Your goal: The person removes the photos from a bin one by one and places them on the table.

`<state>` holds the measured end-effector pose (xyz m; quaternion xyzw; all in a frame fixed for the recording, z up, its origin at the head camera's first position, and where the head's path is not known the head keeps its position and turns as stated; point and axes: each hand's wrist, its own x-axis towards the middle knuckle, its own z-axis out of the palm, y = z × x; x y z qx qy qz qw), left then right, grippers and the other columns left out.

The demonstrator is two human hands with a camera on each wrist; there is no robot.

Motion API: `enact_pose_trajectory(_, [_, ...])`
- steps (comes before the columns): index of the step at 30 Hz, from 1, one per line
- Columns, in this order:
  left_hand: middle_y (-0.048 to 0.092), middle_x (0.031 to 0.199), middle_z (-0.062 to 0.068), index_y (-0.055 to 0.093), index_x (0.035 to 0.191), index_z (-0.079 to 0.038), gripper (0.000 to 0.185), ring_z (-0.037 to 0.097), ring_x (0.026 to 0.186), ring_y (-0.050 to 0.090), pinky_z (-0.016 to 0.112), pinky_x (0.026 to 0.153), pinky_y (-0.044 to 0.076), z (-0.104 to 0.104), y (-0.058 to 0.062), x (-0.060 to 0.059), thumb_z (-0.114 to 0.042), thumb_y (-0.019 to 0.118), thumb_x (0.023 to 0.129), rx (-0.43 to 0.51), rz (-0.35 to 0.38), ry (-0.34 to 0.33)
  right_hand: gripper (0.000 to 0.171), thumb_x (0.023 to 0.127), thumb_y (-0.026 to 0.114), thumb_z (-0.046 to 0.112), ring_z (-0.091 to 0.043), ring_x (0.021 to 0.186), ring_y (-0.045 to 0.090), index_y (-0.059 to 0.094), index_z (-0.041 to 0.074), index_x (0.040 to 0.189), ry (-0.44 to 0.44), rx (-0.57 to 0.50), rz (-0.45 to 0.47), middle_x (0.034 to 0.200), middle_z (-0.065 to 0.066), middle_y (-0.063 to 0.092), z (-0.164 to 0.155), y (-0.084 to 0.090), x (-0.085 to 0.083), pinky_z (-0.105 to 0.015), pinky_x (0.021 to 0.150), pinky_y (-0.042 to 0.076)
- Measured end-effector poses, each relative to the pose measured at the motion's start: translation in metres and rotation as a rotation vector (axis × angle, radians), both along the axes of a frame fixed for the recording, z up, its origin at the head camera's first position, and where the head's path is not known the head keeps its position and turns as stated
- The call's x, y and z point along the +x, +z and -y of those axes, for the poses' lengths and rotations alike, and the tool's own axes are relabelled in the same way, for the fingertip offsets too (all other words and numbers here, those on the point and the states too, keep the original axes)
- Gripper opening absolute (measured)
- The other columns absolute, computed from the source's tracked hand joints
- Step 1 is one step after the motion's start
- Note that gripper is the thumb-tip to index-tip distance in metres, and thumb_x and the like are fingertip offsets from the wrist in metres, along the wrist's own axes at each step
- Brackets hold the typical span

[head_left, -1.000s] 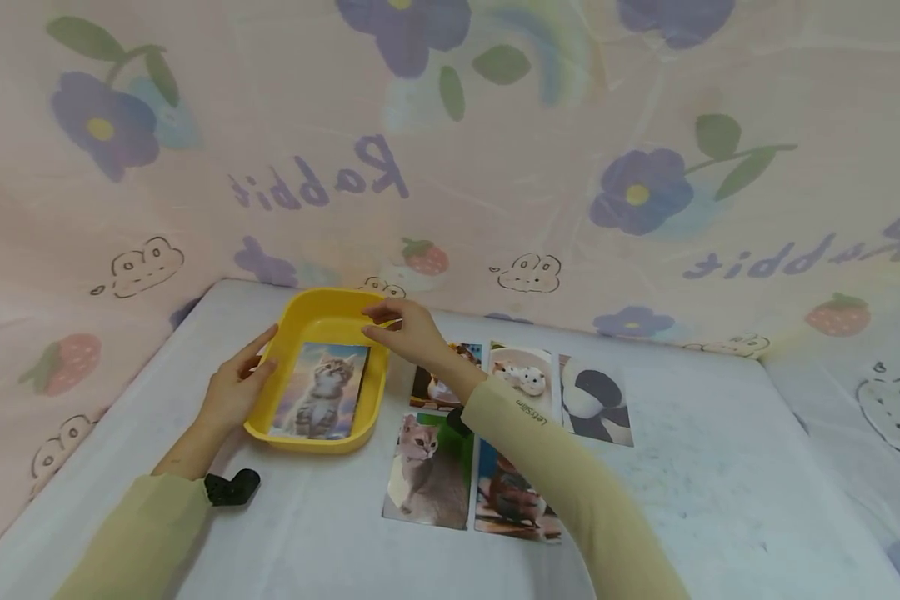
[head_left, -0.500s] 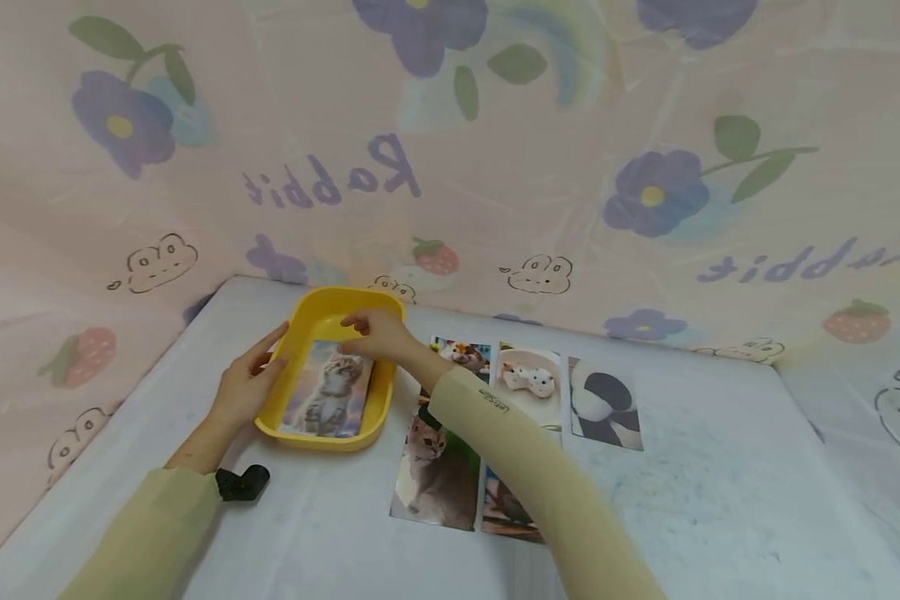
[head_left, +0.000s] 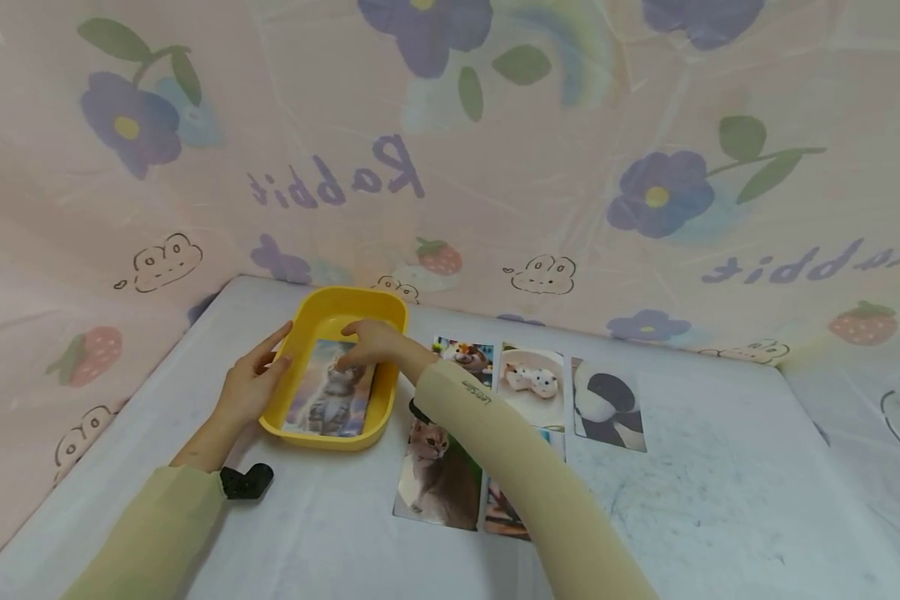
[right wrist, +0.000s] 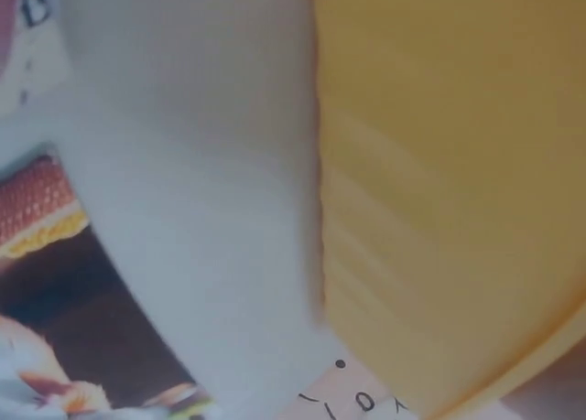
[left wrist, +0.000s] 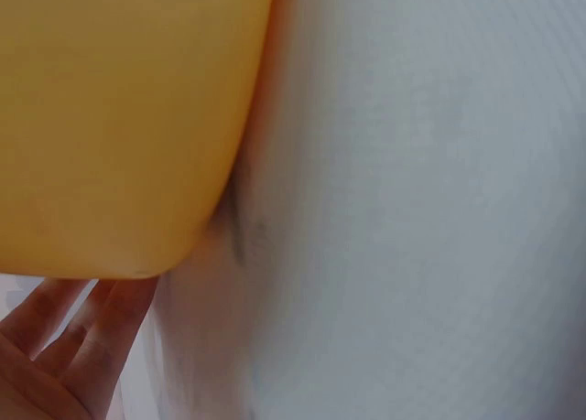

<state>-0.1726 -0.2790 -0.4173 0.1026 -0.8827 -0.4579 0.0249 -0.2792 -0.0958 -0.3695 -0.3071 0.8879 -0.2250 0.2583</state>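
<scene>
A yellow plastic tray (head_left: 318, 442) stands on the left of the table, with a kitten picture card (head_left: 328, 410) lying inside. My left hand (head_left: 242, 390) holds the tray's left side, thumb at the rim; its fingers (left wrist: 108, 342) lie along the outer wall in the left wrist view. My right hand (head_left: 378, 343) reaches over the right rim into the tray, thumb over the card's upper part, index finger apart from the thumb. In the right wrist view the tray's outer wall (right wrist: 430, 164) fills the right side and hides that hand.
Several picture cards lie right of the tray: a grey cat card (head_left: 441, 487), a card with white animals (head_left: 531, 382), a black-and-white animal card (head_left: 607, 404) and others partly under the right sleeve (head_left: 525, 458). A patterned cloth (head_left: 487, 183) hangs behind the table.
My right hand has moved from the tray's right rim inward and down over the kitten card. The left hand keeps its place on the tray. The view has shifted slightly.
</scene>
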Motion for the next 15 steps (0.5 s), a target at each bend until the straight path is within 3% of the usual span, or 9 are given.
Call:
enact_pose_trajectory(8, [0.031, 0.151, 0.027, 0.023, 0.152, -0.035, 0.052, 0.046, 0.130, 0.040, 0.057, 0.100, 0.042, 0.0020, -0.0017, -0.0012, -0.033, 0.039, 0.103, 0.009, 0.008, 0.000, 0.063, 0.088, 0.067, 0.026, -0.021, 0.132, 0.044, 0.044, 0.008, 0.144, 0.025, 0.045, -0.004, 0.146, -0.008, 0.046, 0.0022, -0.0013, -0.0012, -0.029, 0.106, 0.039])
enact_pose_trajectory(15, [0.038, 0.146, 0.029, 0.024, 0.152, -0.034, 0.052, 0.045, 0.123, 0.048, 0.052, 0.094, 0.047, 0.0016, -0.0011, -0.0002, -0.033, 0.039, 0.103, 0.001, -0.012, -0.005, 0.057, 0.088, 0.066, 0.025, -0.020, 0.130, 0.047, 0.049, 0.008, 0.140, 0.031, 0.018, -0.023, 0.143, -0.007, 0.050, 0.0014, -0.0018, -0.0004, -0.027, 0.103, 0.042])
